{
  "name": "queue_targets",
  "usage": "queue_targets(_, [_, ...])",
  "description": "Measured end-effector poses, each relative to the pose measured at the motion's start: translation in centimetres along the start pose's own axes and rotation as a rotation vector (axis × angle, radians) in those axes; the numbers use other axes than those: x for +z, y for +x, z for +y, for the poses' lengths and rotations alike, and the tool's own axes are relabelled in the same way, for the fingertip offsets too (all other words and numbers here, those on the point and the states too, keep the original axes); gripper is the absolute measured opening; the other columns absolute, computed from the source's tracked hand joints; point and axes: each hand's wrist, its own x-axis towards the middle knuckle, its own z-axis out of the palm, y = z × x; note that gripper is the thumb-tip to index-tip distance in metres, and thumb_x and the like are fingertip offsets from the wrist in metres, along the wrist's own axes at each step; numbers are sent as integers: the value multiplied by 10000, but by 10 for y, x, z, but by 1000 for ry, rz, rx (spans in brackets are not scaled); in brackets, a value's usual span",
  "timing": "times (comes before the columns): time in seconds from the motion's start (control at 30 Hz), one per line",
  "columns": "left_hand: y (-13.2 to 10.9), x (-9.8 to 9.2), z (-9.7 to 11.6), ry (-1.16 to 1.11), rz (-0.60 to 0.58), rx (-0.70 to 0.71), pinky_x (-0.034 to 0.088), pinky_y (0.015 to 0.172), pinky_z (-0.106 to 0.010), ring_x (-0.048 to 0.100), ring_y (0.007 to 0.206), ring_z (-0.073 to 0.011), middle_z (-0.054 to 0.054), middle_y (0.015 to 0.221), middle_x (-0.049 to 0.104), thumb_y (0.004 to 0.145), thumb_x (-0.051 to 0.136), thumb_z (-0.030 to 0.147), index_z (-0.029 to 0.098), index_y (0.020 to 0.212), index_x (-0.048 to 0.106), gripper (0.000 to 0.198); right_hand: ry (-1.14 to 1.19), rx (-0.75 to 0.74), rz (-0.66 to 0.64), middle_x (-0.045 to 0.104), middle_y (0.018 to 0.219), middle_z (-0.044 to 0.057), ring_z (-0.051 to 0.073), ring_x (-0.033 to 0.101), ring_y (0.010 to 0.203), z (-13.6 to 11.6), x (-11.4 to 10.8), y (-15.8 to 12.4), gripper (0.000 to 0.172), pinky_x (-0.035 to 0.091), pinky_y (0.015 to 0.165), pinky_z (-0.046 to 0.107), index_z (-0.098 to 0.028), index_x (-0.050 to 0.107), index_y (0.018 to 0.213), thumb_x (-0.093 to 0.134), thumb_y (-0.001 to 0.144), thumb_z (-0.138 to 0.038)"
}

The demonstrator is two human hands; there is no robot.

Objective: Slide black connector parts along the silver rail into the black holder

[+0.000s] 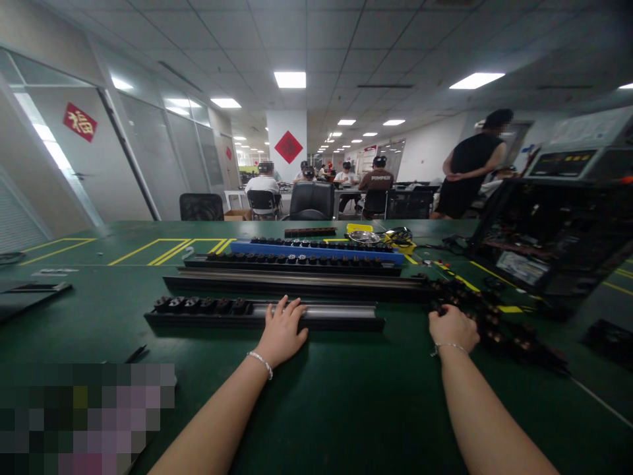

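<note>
fingers [280, 306] spread, left hand [281, 338] touches nearest rail [341, 324].

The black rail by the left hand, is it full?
Partly: the black rail holds black pieces at its left; its right end shows bare silver.

I can't make out what, if anything, the right hand [453, 326] holds; the pile of black parts [514, 336] beside it blurs into dark lumps. The left hand [283, 333] hides a stretch of the front rail [227, 322]. A dark panel [30, 295] runs out of view at the left.
</note>
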Motion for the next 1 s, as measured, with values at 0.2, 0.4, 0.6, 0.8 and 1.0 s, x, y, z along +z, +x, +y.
queue_targets(0.2, [0, -1, 1, -38, 41, -13, 201, 1055, -530, 243, 1319, -262, -23, 1347, 450, 787, 489, 343, 277, 1200, 472, 419, -50, -6, 93, 583, 993, 161, 308, 482, 985, 1, 3, 5, 369, 390, 736, 421, -153, 584, 1044, 427, 768, -343])
queue_targets(0.4, [8, -16, -8, 19, 226, -7, 295, 1021, -413, 381, 1215, -238, -63, 1239, 532, 806, 459, 309, 216, 1123, 539, 340, -29, -26, 178, 545, 1047, 174, 306, 463, 990, 3, 1, 6, 343, 365, 700, 390, -150, 566, 1032, 438, 783, -347])
queue_targets(0.6, [9, -49, -42, 277, 301, -401, 391, 833, -397, 471, 1030, -280, -133, 1115, 557, 787, 411, 282, 145, 1087, 570, 367, 140, -354, 85, 584, 764, 87, 227, 483, 772, -24, -11, -16, 286, 328, 652, 332, -190, 557, 686, 419, 813, -406])
queue_targets(0.8, [2, -62, -67, 375, 64, -616, 366, 778, -433, 491, 987, -314, -160, 1025, 583, 781, 365, 329, 135, 964, 609, 362, 308, -818, -99, 576, 731, 58, 171, 475, 739, -75, -4, -69, 396, 343, 706, 299, -201, 532, 655, 290, 891, -406])
queue_targets(1.0, [3, -63, -70, 343, 3, -616, 346, 784, -446, 496, 988, -318, -158, 1033, 607, 774, 353, 324, 139, 936, 617, 361, 327, -910, -221, 599, 881, 63, 175, 487, 850, -85, 3, -92, 323, 370, 784, 310, -206, 588, 813, 298, 894, -325])
